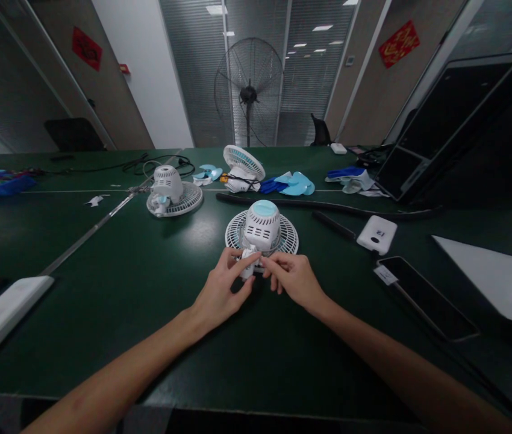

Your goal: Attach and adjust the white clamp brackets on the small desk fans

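In the head view a small white desk fan lies face down on its round grille, its motor housing topped by a pale blue cap. A white neck piece sticks out from the housing towards me. My left hand holds this neck piece, forefinger over its top and thumb on the near side. At the right side of the same piece, my right hand has thumb and forefinger pinched together. Whatever lies between those fingertips is too small to make out.
A second fan lies face down at back left, a third fan behind. Blue fan blades and gloves lie nearby. A black strip crosses behind my fan. On the right are a phone, a white power bank and a monitor.
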A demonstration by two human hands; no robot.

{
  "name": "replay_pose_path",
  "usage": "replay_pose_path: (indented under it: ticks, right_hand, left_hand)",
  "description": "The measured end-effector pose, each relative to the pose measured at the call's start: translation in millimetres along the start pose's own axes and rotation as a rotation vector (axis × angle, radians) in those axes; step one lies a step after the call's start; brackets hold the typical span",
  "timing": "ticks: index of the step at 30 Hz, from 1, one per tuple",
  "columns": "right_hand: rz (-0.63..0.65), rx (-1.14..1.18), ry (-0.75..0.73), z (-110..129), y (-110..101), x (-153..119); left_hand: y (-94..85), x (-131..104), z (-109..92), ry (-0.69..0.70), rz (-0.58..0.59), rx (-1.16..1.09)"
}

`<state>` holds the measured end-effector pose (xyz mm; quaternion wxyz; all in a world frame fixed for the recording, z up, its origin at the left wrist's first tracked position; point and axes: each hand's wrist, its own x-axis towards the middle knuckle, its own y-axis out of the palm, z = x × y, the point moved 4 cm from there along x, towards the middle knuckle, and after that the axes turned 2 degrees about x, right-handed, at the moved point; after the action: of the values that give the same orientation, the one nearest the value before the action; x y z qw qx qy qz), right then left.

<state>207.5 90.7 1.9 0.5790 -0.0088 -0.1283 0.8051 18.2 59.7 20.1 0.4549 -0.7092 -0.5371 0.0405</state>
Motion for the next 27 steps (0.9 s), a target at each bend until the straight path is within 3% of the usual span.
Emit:
replay_pose_path:
  ticks: [2,4,6,10,13,15,19,21,23,27]
  right_hand:
    - [0.09,0.247,0.184,-9,7,2]
    - [0.126,0.314,0.235,-13,9,2]
    - [0.064,0.142,0.122,-10,1,1]
    - [-0.019,-0.382,-0.308,10,-10,-6]
    - [-0.019,-0.469,-0.377,17,-7,-8]
    - [-0.018,-0.337,-0.249,14,-4,-4]
    - [0.108,0.228,0.178,-4,10,1]
    - [0.159,0.344,0.255,-9,12,1]
    - [0.112,0.199,0.162,-7,4,1]
    - [0.012,-0.375,-0.279,11,-9,-5]
  left_hand:
    - [0.2,0,-1,0.009,0.0,0.011]
    - [0.1,-1,-1,0.012,-0.003,0.02]
    - [-0.1,-1,0,0.006,-0.002,0.02]
    - [-0.6,-1,1,0.0,-0.003,0.002]
    - [-0.8,0,2,0.008,-0.014,0.006]
    - [-0.5,0,2,0.014,-0.015,0.009]
    - [0.6,-1,1,0.027,-0.011,0.009]
    - [1.0,-1,1,0.026,-0.014,0.01]
    - [1.3,-1,2,0.014,-0.014,0.009]
    - [1.0,-1,2,0.001,-0.007,-0.002]
